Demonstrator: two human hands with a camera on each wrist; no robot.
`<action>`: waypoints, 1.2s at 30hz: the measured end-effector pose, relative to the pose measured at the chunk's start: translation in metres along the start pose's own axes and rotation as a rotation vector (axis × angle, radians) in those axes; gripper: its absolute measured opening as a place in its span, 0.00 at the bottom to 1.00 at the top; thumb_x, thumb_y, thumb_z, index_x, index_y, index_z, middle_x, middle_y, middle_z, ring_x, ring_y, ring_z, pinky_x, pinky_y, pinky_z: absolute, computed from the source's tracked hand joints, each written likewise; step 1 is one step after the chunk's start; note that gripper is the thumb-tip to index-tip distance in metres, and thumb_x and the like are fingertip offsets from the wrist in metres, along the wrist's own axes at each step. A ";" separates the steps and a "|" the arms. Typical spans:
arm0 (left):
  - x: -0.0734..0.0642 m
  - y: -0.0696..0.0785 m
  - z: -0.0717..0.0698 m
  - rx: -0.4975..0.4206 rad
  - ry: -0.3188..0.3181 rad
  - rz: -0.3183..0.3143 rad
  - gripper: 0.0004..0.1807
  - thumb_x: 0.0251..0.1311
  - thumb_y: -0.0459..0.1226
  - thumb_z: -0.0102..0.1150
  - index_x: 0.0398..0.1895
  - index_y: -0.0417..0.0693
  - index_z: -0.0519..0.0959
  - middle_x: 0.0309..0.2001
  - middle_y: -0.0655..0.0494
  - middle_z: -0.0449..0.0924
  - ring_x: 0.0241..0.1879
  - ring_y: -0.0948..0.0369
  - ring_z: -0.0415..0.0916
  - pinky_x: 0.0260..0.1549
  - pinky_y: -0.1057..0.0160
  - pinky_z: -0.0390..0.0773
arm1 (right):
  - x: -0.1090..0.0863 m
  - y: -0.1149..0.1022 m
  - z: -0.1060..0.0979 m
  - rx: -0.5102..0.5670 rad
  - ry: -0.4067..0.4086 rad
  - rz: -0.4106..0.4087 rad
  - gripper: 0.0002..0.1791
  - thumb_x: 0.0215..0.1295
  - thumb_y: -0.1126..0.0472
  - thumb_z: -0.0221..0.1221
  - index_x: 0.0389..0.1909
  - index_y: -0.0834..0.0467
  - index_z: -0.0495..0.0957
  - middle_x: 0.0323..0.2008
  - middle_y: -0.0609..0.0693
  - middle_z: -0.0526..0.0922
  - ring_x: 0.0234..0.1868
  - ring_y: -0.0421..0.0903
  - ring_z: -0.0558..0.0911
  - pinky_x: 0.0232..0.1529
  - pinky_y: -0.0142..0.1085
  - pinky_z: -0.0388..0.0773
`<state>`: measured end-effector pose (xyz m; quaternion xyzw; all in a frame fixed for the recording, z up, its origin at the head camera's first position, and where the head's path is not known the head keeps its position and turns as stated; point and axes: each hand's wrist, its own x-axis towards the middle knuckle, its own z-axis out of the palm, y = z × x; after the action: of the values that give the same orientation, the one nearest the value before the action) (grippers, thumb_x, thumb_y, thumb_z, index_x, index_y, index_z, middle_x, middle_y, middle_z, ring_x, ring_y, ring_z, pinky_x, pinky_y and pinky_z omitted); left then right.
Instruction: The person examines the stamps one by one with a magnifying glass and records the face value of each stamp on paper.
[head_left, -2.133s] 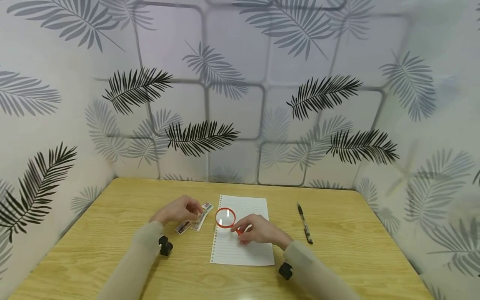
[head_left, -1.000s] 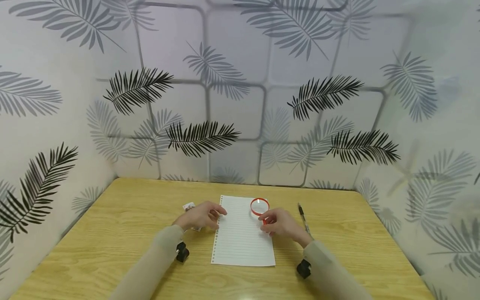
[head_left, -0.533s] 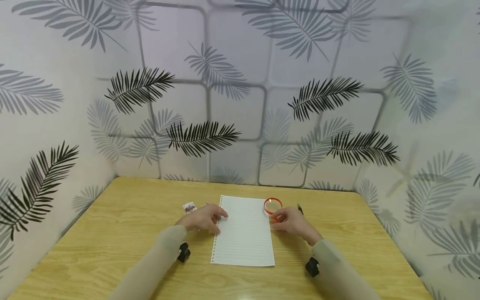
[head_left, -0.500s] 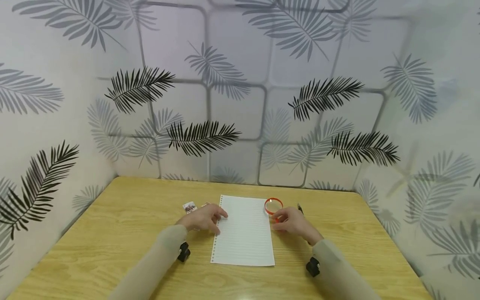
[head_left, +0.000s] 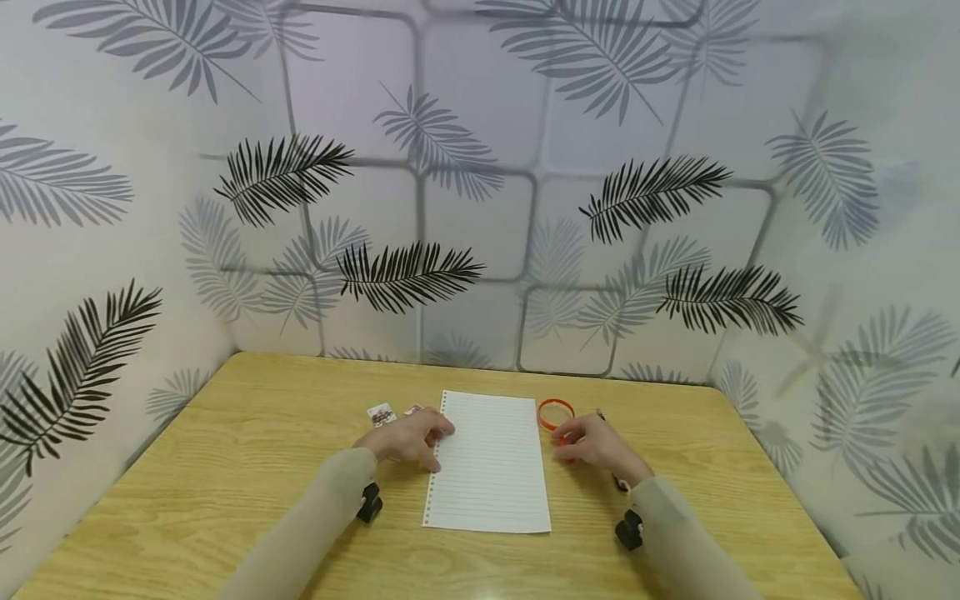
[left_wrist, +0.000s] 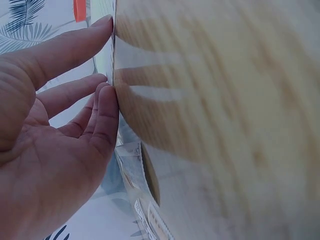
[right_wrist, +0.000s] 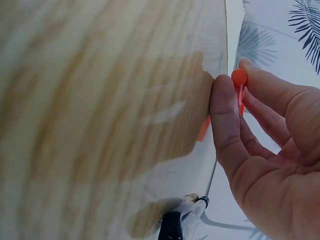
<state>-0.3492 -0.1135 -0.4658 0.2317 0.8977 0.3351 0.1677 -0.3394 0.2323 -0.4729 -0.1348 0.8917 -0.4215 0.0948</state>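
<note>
My right hand [head_left: 596,446] pinches the handle of a red-rimmed magnifying glass [head_left: 557,402] just right of the paper. In the right wrist view the round end of the orange-red handle [right_wrist: 240,78] sits between thumb and fingers, low over the table. A sheet of lined, punched paper [head_left: 491,479] lies in the middle. At its left edge, my left hand [head_left: 411,435] rests its fingertips, fingers spread and loosely bent, holding nothing. Small printed stamp-like pieces [head_left: 382,414] lie beneath and behind that hand, partly hidden by it.
A black-and-clear pen [head_left: 620,483] lies on the wooden table [head_left: 195,500], mostly hidden under the right hand and wrist; its end also shows in the right wrist view. A leaf-patterned wall covering [head_left: 472,217] encloses the table's back and sides.
My right hand has carried the magnifying glass rightward, from over the paper's left side to the table beside the paper. My left hand has moved right from the stamp-like pieces to the paper's edge.
</note>
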 end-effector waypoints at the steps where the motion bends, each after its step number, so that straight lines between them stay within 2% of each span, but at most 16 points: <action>1: 0.000 0.000 0.000 -0.002 0.000 0.001 0.34 0.46 0.27 0.73 0.61 0.39 0.75 0.49 0.52 0.72 0.45 0.57 0.67 0.53 0.54 0.71 | 0.001 0.001 -0.001 -0.001 0.001 0.004 0.15 0.58 0.67 0.67 0.46 0.68 0.82 0.35 0.56 0.82 0.28 0.43 0.82 0.31 0.37 0.82; 7: 0.000 -0.002 0.000 -0.003 -0.002 0.010 0.33 0.47 0.27 0.73 0.60 0.39 0.75 0.50 0.52 0.73 0.47 0.57 0.68 0.54 0.53 0.72 | 0.002 0.003 -0.005 0.004 -0.029 0.013 0.16 0.58 0.66 0.67 0.47 0.68 0.82 0.35 0.56 0.82 0.29 0.43 0.83 0.32 0.37 0.83; 15: 0.001 -0.004 -0.001 -0.017 -0.004 0.009 0.33 0.47 0.27 0.73 0.60 0.39 0.75 0.51 0.52 0.72 0.47 0.57 0.69 0.55 0.53 0.72 | 0.001 0.003 -0.013 0.023 -0.051 0.063 0.16 0.59 0.64 0.67 0.47 0.66 0.82 0.37 0.55 0.83 0.31 0.42 0.81 0.34 0.36 0.82; 24: 0.000 -0.006 0.001 -0.031 -0.013 0.018 0.32 0.48 0.27 0.73 0.60 0.39 0.75 0.51 0.52 0.72 0.47 0.56 0.68 0.55 0.53 0.71 | 0.002 0.009 -0.011 0.041 -0.064 0.042 0.15 0.58 0.65 0.68 0.46 0.67 0.83 0.30 0.52 0.83 0.27 0.40 0.80 0.29 0.34 0.79; 30: 0.000 -0.005 0.001 -0.040 -0.010 0.002 0.33 0.48 0.27 0.73 0.61 0.40 0.75 0.51 0.52 0.72 0.47 0.57 0.67 0.55 0.53 0.71 | 0.003 0.011 -0.013 0.066 -0.081 0.028 0.15 0.59 0.64 0.68 0.46 0.67 0.82 0.31 0.53 0.83 0.27 0.41 0.79 0.29 0.33 0.78; 36: -0.002 -0.002 0.000 -0.056 -0.007 -0.009 0.33 0.48 0.26 0.72 0.61 0.39 0.74 0.52 0.51 0.71 0.48 0.56 0.68 0.55 0.53 0.71 | 0.002 0.013 -0.017 0.096 -0.056 0.019 0.14 0.61 0.64 0.66 0.45 0.67 0.82 0.32 0.53 0.79 0.28 0.43 0.78 0.30 0.34 0.79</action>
<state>-0.3484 -0.1157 -0.4670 0.2239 0.8885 0.3584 0.1788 -0.3484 0.2524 -0.4727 -0.1332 0.8687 -0.4591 0.1299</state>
